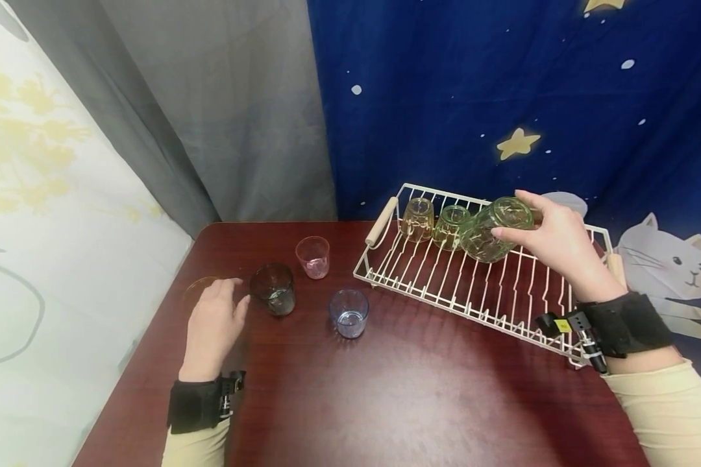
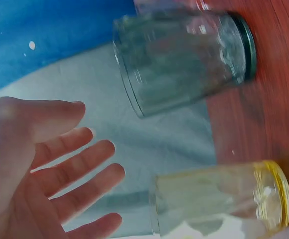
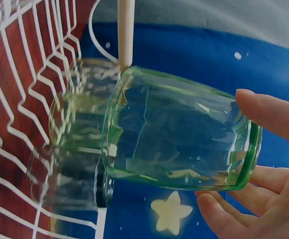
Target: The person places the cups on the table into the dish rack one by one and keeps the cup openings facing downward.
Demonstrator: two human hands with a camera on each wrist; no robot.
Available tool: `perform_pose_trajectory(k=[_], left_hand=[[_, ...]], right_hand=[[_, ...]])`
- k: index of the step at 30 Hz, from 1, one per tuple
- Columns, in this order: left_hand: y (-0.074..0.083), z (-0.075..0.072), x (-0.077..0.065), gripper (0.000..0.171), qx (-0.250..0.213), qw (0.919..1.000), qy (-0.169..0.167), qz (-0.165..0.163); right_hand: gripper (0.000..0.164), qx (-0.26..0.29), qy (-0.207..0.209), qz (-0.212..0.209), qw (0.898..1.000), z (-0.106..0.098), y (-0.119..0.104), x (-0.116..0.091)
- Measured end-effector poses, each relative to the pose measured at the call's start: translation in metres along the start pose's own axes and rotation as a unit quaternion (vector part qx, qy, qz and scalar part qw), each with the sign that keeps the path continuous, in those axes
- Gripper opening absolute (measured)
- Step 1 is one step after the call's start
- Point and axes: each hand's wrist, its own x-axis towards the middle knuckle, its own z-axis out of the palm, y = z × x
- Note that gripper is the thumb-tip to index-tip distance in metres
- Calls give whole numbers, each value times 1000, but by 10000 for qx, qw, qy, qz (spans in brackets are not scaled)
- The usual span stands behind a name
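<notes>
The table bears a white rack; the left hand, relaxed, holds nothing; the right hand pinches a green glass, tilted over the rack; straightening it rim-down, clear of neighbouring upturned glasses, likely avoids knocks.

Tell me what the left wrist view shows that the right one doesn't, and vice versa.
Only left wrist: the left hand, an upright dark tumbler, an upright yellow tumbler, a cut-off pink tumbler.
Only right wrist: the right hand, the green tumbler it grips, the white wire rack, its wooden handle and upturned tumblers.
Both: the reddish-brown table, blue curtain and gray curtain.
</notes>
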Motion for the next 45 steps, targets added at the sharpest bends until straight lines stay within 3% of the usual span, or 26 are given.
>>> perform_pose_trajectory(k=[16, 22, 29, 37, 45], left_hand=[[-35, -3, -5, 33, 394, 9973, -246, -565], [-42, -5, -7, 37, 467, 9965, -377, -578], [-45, -1, -9, 37, 505, 9920, -865, -772], [-43, 2, -8, 26, 460, 9938, -729, -707], [-42, 5, -9, 18, 348, 9957, -542, -664]], right_hand=[[87, 74, 188, 832, 9963, -16, 37, 7], [87, 212, 179, 1101, 9935, -21, 52, 8], [90, 333, 112, 1484, 9883, -25, 63, 10], [87, 128, -12, 1548, 9879, -23, 74, 12], [90, -36, -411, 1684, 9849, -10, 88, 18]])
